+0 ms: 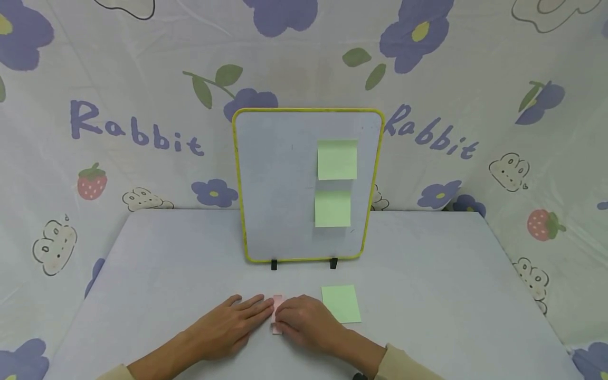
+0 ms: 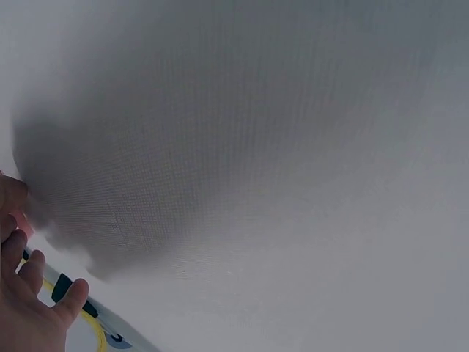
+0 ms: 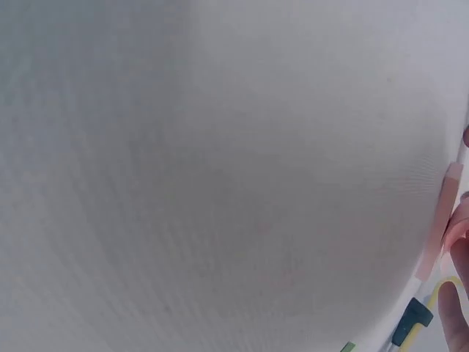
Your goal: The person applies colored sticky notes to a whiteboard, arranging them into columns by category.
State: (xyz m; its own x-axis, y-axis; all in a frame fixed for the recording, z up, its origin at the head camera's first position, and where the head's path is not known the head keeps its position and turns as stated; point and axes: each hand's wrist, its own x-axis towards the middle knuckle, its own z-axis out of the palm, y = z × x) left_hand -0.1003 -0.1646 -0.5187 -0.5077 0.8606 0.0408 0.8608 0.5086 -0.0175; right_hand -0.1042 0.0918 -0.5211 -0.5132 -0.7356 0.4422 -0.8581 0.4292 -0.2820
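A narrow pink paper strip [image 1: 277, 315] lies on the white table in front of the whiteboard. My left hand [image 1: 234, 323] rests palm down on its left side, with fairly straight fingers whose tips touch the strip's edge. From the right, my right hand [image 1: 309, 322] bends over the strip with curled fingers and pinches it near its lower part. In the right wrist view the strip [image 3: 441, 224] shows at the right edge, and pale pink paper curves beside the fingers. The right fingertips are partly hidden. Close to the right hand lies a green sticky note [image 1: 342, 304].
A yellow-framed whiteboard [image 1: 280, 184] stands behind the hands on small black feet [image 1: 274, 264]. Two green sticky notes, an upper one [image 1: 337, 160] and a lower one [image 1: 332, 209], hang on its right half. A patterned cloth [image 1: 294, 63] surrounds the table [image 1: 427, 279].
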